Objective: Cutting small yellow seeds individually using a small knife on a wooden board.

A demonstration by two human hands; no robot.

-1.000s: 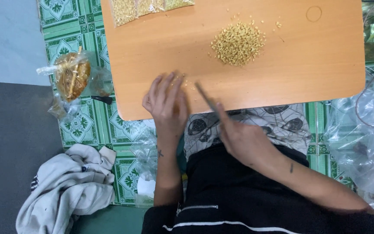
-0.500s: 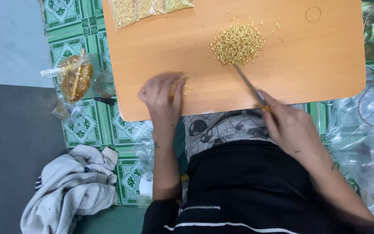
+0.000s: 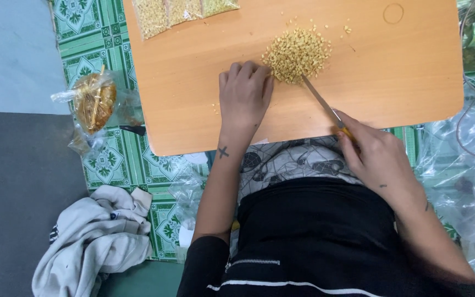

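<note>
Head view, table: low orange wooden table (image 3: 204, 115) seen from above, standing on a green patterned mat (image 3: 111, 159).
Head view, pile: heap of small yellow grains (image 3: 297, 53) near the middle of the table, a few loose grains scattered just beyond it.
Head view, left hand: left hand (image 3: 244, 96) resting palm down on the table, fingers curled, fingertips (image 3: 265, 74) just at the left edge of the pile; holding nothing.
Head view, right hand: right hand (image 3: 377, 157) at the near table edge, closed around the yellow handle of a thin metal blade (image 3: 319, 99).
Head view, blade: slanted up and to the left, tip touching the near edge of the pile.
Head view, far edge: three clear packets of yellowish grains (image 3: 182, 12) lying side by side at the top of the table, well apart from the pile.
Head view, left of table: tied clear bag with orange-brown contents (image 3: 93, 102) on the mat.
Head view, floor: crumpled pale grey garment (image 3: 92, 242) at lower left.
Head view, right side: loose clear plastic bags (image 3: 463, 176) beside the table.
</note>
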